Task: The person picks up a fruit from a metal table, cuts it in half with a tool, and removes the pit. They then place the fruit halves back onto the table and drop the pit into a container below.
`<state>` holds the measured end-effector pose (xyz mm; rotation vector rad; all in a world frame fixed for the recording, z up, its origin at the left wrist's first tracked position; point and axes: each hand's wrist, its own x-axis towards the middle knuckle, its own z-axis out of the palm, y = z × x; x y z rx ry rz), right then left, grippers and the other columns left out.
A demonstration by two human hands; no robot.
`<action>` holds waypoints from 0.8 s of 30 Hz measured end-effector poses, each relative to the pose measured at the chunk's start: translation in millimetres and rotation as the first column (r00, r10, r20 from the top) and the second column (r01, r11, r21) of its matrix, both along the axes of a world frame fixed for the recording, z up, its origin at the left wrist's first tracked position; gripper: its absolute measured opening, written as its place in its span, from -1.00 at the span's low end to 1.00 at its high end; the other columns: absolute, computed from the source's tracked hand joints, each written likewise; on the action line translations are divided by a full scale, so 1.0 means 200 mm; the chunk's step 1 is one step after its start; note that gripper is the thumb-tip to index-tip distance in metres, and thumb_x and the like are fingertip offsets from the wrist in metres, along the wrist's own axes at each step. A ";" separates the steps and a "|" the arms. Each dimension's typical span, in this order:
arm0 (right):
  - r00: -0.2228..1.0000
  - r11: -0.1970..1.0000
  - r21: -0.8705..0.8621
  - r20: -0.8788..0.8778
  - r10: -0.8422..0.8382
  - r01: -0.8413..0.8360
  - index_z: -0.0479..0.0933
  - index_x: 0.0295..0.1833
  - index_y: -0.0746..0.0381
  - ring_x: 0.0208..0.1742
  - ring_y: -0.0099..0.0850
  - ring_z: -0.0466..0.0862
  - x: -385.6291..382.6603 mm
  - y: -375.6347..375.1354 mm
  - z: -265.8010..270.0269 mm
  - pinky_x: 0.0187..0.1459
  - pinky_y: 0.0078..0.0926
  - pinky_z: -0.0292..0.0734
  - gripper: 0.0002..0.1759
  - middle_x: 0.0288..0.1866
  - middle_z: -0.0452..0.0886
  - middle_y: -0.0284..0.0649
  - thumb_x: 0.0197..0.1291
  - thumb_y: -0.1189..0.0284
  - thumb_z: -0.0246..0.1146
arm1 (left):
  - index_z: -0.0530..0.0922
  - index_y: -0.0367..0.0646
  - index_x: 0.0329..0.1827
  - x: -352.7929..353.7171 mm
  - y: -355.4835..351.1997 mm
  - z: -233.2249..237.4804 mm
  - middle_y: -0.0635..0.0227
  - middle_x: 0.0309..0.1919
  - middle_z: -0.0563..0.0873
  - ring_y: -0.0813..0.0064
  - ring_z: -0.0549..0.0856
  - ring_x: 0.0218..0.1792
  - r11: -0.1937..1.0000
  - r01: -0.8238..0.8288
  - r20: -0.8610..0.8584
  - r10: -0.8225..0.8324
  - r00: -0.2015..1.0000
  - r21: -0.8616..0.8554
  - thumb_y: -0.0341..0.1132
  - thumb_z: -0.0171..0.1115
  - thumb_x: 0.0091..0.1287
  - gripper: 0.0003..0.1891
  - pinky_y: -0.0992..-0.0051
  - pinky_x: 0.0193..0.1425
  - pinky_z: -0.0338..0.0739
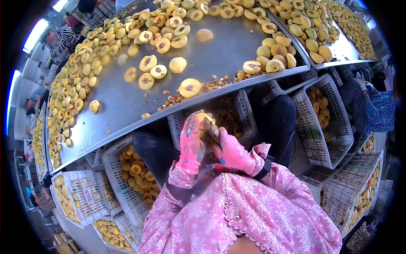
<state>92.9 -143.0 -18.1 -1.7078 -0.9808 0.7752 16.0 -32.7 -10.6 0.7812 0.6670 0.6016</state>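
Observation:
Both my hands wear pink gloves and meet in front of my chest, just below the table's edge. My left hand (190,142) is wrapped around a yellow peach (204,117) that shows above the fingers. My right hand (230,149) presses against the same fruit from the right; its fingers are curled and what they grip is hidden. Halved yellow peaches (189,87) and whole ones lie spread over the metal table (122,99), piled thickest along its left and far sides. Brown pits (211,84) lie along the near edge.
White plastic crates stand under and around the table: one with peach halves (135,173) at my left, one with pits (230,114) straight ahead, another (321,114) to the right. A second metal tray (338,48) of peaches lies at right. Other people work at the left and right edges.

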 end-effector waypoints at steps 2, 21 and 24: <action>1.000 1.000 0.002 -0.014 0.002 -0.002 0.27 -0.08 0.30 -0.26 0.14 0.56 0.00 0.00 -0.01 -0.33 -0.19 0.43 -0.73 -0.37 0.52 0.13 0.18 0.45 0.16 | 0.43 -0.28 0.15 0.00 0.00 -0.02 0.15 -0.04 0.62 0.35 0.65 -0.09 1.000 -0.003 -0.019 0.003 1.000 0.005 -0.15 0.02 0.43 -0.61 0.40 0.02 0.57; 0.902 0.895 -0.261 -0.338 0.267 -0.362 0.38 -0.18 0.37 -0.29 -0.15 0.60 0.16 0.00 0.00 -0.26 -0.30 0.44 -0.75 -0.38 0.53 0.06 0.11 0.42 0.15 | 0.53 -0.29 0.00 -0.02 0.06 -0.22 0.18 -0.22 0.69 0.43 0.68 -0.23 0.988 0.143 -0.214 -0.128 0.968 0.054 -0.13 0.15 0.36 -0.63 0.52 -0.08 0.57; 0.927 0.877 -0.316 -0.225 0.301 -0.362 0.38 -0.18 0.38 -0.30 -0.28 0.57 0.16 0.00 -0.05 -0.25 -0.32 0.43 -0.76 -0.40 0.52 0.00 0.12 0.42 0.14 | 0.53 -0.30 0.00 -0.02 0.06 -0.26 0.17 -0.22 0.69 0.43 0.68 -0.24 0.985 0.155 -0.274 -0.127 0.953 0.080 -0.13 0.15 0.36 -0.63 0.51 -0.09 0.58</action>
